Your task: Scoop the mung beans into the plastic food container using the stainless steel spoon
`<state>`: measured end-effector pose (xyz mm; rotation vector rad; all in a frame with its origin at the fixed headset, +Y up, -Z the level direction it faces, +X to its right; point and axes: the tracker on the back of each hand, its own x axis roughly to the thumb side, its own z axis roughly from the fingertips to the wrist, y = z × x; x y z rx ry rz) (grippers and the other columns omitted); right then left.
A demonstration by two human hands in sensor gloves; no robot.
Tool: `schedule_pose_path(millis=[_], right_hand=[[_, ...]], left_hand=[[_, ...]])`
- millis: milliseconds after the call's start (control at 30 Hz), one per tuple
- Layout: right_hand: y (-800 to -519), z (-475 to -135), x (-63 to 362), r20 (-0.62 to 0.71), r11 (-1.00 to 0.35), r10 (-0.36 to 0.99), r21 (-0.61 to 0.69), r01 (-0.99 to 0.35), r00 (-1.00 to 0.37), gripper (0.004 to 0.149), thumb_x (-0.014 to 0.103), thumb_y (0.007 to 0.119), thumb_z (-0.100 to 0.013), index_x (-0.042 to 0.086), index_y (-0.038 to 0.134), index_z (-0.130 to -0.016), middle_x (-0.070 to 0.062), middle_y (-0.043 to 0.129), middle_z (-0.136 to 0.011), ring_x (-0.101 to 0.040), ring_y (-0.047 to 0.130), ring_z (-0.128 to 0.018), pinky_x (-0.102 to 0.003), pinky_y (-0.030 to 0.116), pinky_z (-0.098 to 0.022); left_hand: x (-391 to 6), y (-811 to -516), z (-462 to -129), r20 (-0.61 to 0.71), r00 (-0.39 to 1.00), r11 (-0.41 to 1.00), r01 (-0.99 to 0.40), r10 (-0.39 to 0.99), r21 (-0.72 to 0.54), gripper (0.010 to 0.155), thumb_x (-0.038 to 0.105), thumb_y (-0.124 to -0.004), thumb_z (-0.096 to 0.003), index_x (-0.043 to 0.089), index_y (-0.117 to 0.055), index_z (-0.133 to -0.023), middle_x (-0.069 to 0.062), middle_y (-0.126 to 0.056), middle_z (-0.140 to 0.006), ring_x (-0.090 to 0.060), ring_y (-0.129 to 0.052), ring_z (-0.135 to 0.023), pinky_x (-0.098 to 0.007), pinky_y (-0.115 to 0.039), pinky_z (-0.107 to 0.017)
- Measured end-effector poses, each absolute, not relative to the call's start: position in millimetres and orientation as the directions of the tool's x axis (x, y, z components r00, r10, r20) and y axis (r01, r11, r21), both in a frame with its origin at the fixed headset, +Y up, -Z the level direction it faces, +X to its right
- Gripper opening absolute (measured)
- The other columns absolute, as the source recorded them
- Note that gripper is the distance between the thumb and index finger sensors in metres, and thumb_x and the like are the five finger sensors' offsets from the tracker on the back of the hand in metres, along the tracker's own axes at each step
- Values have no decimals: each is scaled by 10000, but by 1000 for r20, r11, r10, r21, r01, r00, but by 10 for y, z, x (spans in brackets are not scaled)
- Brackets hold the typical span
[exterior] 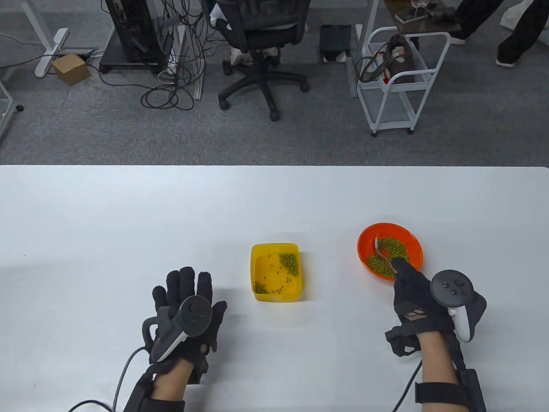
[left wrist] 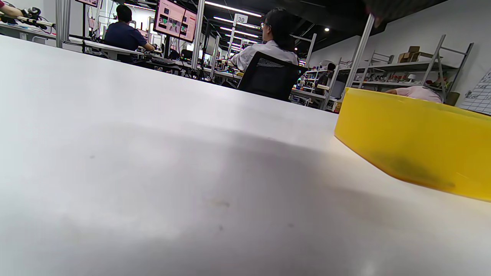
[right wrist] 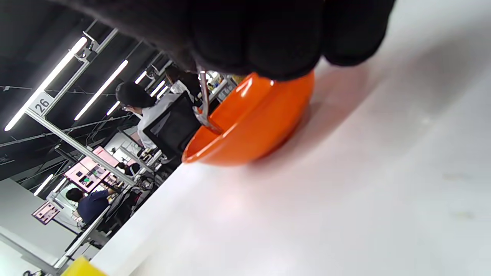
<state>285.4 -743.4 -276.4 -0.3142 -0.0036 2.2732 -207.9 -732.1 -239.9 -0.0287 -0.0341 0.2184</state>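
A yellow plastic container (exterior: 256, 274) sits mid-table with some mung beans (exterior: 289, 262) inside; its side shows in the left wrist view (left wrist: 414, 142). An orange bowl (exterior: 369, 234) of mung beans (exterior: 393, 247) stands to its right and shows in the right wrist view (right wrist: 253, 126). My right hand (exterior: 414, 292) grips a stainless steel spoon (exterior: 381, 253), whose bowl end is down in the orange bowl; the handle shows in the right wrist view (right wrist: 203, 97). My left hand (exterior: 188, 300) rests flat on the table, fingers spread, left of the container, holding nothing.
The white table (exterior: 128, 214) stretches wide around both dishes. Beyond its far edge are an office chair (exterior: 261, 38), a white cart (exterior: 399, 86) and cables on the floor.
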Motion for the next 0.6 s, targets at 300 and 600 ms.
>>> schedule_pose_path(millis=[300, 600], right_hand=[[-7502, -2807, 2728, -269, -714, 690, -101, -693, -671, 455, 323, 722, -527, 246, 698, -975, 126, 816, -681, -202, 854, -583, -521, 705, -577], [-7376, -2730, 2753, -373, -922, 387, -136, -363, -843, 455, 323, 732, -529, 282, 701, -981, 97, 803, -677, -203, 833, -584, -526, 682, -594]], left_hand=[[-2079, -7322, -2400, 29, 976, 976, -216, 217, -37, 768, 581, -608, -459, 286, -256, -1074, -130, -54, -1121, -416, -79, -1033, -691, -77, -669], [-2080, -7325, -2402, 29, 975, 975, -217, 218, -39, 767, 582, -607, -459, 287, -257, -1074, -129, -54, -1121, -415, -78, -1034, -691, -77, -669]])
